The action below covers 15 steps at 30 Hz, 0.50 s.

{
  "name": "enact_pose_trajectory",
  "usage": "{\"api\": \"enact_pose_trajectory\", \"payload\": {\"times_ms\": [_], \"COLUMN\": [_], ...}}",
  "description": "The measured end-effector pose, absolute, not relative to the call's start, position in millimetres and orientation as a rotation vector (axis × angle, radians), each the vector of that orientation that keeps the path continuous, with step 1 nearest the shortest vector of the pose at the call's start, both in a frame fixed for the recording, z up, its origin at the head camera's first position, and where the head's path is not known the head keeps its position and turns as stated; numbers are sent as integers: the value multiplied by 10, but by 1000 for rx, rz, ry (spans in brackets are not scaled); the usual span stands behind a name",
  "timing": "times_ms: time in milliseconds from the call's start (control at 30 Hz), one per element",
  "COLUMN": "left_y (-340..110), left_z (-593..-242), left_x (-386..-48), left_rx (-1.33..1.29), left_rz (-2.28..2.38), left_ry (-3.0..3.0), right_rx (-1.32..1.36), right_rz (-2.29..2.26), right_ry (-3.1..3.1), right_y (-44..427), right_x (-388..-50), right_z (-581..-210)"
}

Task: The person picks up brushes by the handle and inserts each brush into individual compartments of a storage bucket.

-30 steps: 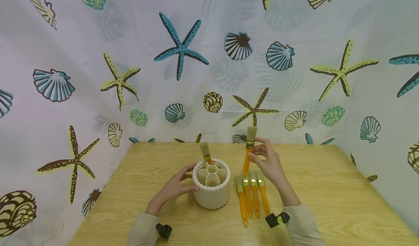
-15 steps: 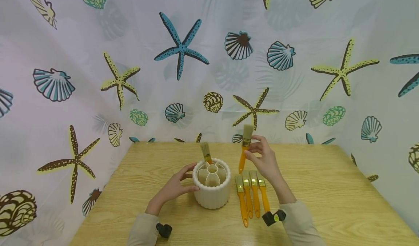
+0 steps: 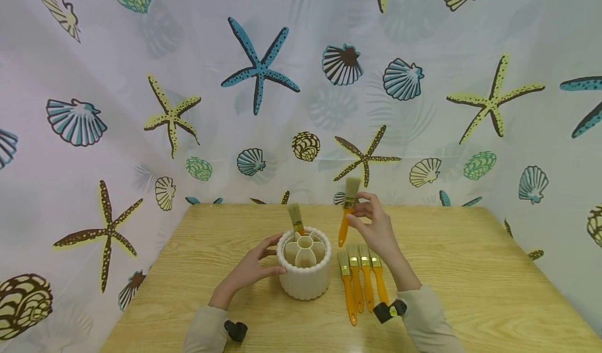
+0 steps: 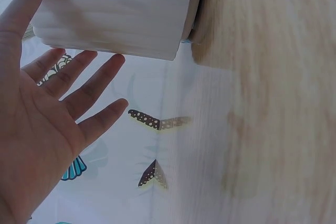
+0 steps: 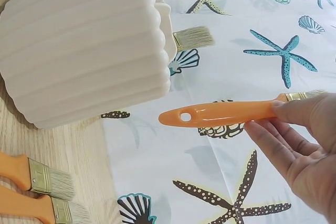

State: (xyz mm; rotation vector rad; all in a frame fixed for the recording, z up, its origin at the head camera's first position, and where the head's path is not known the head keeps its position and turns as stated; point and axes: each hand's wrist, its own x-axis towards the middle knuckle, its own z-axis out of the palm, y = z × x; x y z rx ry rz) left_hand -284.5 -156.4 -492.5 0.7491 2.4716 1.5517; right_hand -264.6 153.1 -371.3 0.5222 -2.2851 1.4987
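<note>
A cream ribbed organizer pot (image 3: 305, 284) with petal-shaped compartments stands on the table. My left hand (image 3: 250, 268) rests against its left side, thumb toward the front; in the left wrist view the fingers (image 4: 89, 93) look spread and fairly straight. My right hand (image 3: 378, 228) pinches a paintbrush (image 3: 345, 227) by its orange handle near the metal band. The brush is tilted, bristles up, above and right of the pot. In the right wrist view its handle end (image 5: 178, 117) points toward the pot without touching it. Another paintbrush (image 3: 295, 217) stands bristles up in a rear compartment.
Several orange-handled paintbrushes (image 3: 349, 295) lie side by side right of the pot, bristles away from me. The wooden table (image 3: 479, 280) meets a curtain (image 3: 301, 107) printed with starfish and shells at its back edge.
My right hand has moved a little left with the paintbrush, nearer the pot, and the brush leans slightly more. The left hand and the pot stay in place.
</note>
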Motion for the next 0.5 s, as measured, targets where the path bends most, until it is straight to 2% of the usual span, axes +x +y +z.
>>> {"api": "enact_pose_trajectory", "payload": {"times_ms": [500], "left_y": [-1563], "left_z": [-4919], "left_x": [-2837], "left_rx": [728], "left_rz": [1561], "left_ry": [2449], "right_rx": [533], "right_rz": [1515], "right_ry": [-2279], "right_y": [1466], "right_x": [-2659], "right_z": [-3696]}}
